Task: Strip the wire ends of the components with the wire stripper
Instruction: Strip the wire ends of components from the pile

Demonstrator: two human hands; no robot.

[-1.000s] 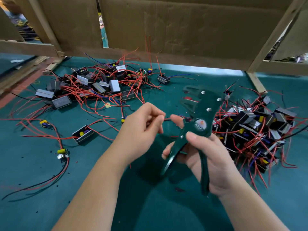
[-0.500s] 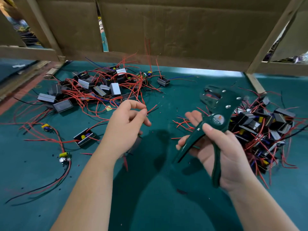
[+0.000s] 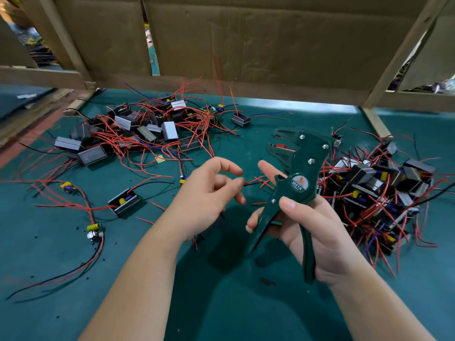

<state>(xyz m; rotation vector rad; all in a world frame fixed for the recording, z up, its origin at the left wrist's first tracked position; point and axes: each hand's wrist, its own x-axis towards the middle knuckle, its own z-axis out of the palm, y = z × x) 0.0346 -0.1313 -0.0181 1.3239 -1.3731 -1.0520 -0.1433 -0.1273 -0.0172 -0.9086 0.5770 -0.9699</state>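
Note:
A dark green wire stripper [image 3: 299, 185] stands upright in the grip of my right hand [image 3: 312, 232], jaws pointing up and left, handles spread. My left hand [image 3: 206, 198] hovers just left of it with curled fingers. A thin red-and-black wire [image 3: 253, 182] runs from its fingertips toward the stripper, and more red wires hang under its palm. What it holds in the palm is hidden. One pile of boxed components with red wires [image 3: 147, 129] lies at the far left. Another pile [image 3: 369, 188] lies right of the stripper.
The green mat [image 3: 221, 303] covers the table. A single component [image 3: 124, 200] and loose capacitor leads [image 3: 94, 231] lie at the left. Another component [image 3: 240, 119] sits apart at the back. Cardboard and wooden frame pieces [image 3: 246, 45] wall off the rear.
My left hand drew away to the left, then came back beside the stripper with the wire. The right hand swung the stripper right and returned it upright.

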